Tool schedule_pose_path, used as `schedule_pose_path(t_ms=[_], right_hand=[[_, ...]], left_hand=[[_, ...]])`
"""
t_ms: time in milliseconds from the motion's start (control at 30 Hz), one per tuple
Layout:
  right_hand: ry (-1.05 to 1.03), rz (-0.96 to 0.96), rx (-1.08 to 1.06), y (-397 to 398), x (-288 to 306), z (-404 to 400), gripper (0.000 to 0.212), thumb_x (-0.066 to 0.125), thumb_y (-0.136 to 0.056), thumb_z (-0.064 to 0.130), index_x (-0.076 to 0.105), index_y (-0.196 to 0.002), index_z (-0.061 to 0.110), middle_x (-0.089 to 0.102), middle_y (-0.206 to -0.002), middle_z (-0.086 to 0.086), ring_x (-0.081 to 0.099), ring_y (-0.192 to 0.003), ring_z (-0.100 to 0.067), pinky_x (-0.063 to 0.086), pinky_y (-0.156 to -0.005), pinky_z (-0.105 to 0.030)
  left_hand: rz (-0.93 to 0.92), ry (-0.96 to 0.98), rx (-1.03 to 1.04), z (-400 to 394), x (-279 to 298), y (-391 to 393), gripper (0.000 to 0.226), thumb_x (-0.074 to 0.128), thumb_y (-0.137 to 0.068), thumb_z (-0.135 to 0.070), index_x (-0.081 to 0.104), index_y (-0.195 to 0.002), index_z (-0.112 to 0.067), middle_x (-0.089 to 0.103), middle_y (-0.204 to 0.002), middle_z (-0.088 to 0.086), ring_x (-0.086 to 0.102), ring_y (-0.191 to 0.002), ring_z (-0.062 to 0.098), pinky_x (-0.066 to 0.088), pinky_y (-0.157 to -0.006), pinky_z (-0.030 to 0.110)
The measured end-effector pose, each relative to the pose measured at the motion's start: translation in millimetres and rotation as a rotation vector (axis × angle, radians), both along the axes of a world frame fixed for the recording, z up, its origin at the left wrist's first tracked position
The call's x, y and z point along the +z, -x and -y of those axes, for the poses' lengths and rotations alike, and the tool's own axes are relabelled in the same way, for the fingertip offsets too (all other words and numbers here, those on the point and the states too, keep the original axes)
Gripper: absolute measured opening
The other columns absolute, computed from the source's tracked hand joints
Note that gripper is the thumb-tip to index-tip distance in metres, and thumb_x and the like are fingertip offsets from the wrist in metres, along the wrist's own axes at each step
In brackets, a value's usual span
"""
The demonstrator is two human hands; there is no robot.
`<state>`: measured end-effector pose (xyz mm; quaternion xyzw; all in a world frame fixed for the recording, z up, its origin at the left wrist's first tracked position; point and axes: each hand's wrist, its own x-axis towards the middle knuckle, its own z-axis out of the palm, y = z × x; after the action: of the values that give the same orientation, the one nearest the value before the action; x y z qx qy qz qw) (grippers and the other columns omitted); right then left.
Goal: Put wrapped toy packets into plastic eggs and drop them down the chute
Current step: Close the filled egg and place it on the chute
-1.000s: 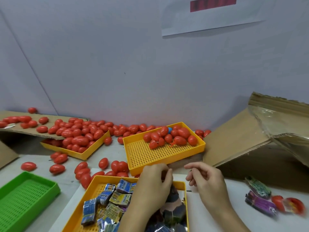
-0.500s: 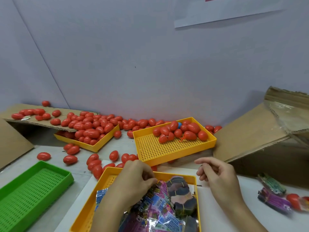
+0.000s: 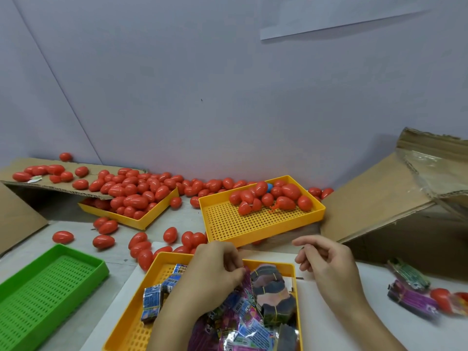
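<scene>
Your left hand (image 3: pixel 215 272) is curled down into the near yellow tray (image 3: pixel 131 323), a perforated plastic box, fingertips pinching a glossy, crinkled packet (image 3: pixel 244 287) among the heap there. Just right of that tray your right hand (image 3: pixel 326 264) hovers over the white sheet (image 3: pixel 342 325) with fingers loosely bent, holding nothing you can see; the two hands are apart. Left of the tray sits a slotted green tray (image 3: pixel 45 285). Beyond it, a second yellow tray (image 3: pixel 253 224) holds smooth red eggs (image 3: pixel 288 193), and farther right a corrugated cardboard ramp (image 3: pixel 374 193) slopes up.
</scene>
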<state>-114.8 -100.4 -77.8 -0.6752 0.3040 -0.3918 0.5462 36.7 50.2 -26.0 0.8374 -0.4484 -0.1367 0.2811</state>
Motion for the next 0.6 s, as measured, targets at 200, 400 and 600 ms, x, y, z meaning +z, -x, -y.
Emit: schedule_pose_path(t_ms=[200, 400, 600], right_hand=[[0.005, 0.01, 0.004, 0.2, -0.8, 0.2, 0.03, 0.052, -0.096, -0.002, 0.074, -0.086, 0.016, 0.068, -0.066, -0.002, 0.061, -0.061, -0.01, 0.05, -0.056, -0.018], [0.002, 0.058, 0.026, 0.4, -0.4, 0.0, 0.028, 0.055, -0.095, -0.002, 0.075, -0.086, 0.017, 0.069, -0.07, -0.003, 0.063, -0.062, -0.01, 0.049, -0.056, -0.016], [-0.082, 0.13, 0.04, 2.3, 4.0, 0.2, 0.024, 0.05, -0.102, 0.015, 0.072, -0.103, 0.026, 0.076, -0.089, 0.002, 0.07, -0.081, -0.016, 0.052, -0.065, -0.027]], left_hand=[[-0.073, 0.161, 0.046, -3.0, 7.3, -1.1, 0.016, 0.065, -0.092, -0.017, 0.064, -0.077, -0.021, 0.065, -0.073, -0.004, 0.058, -0.069, 0.006, 0.049, -0.061, 0.021], [-0.267, 0.419, 0.081, 23.9, 23.2, 12.9, 0.014, 0.066, -0.094, -0.018, 0.071, -0.082, -0.021, 0.072, -0.073, -0.006, 0.067, -0.066, 0.005, 0.051, -0.056, 0.018], [-0.251, 0.354, -0.004, 79.5, 24.6, 30.1, 0.008, 0.068, -0.093, -0.02, 0.073, -0.088, -0.019, 0.072, -0.078, -0.006, 0.066, -0.069, 0.002, 0.049, -0.058, 0.014]])
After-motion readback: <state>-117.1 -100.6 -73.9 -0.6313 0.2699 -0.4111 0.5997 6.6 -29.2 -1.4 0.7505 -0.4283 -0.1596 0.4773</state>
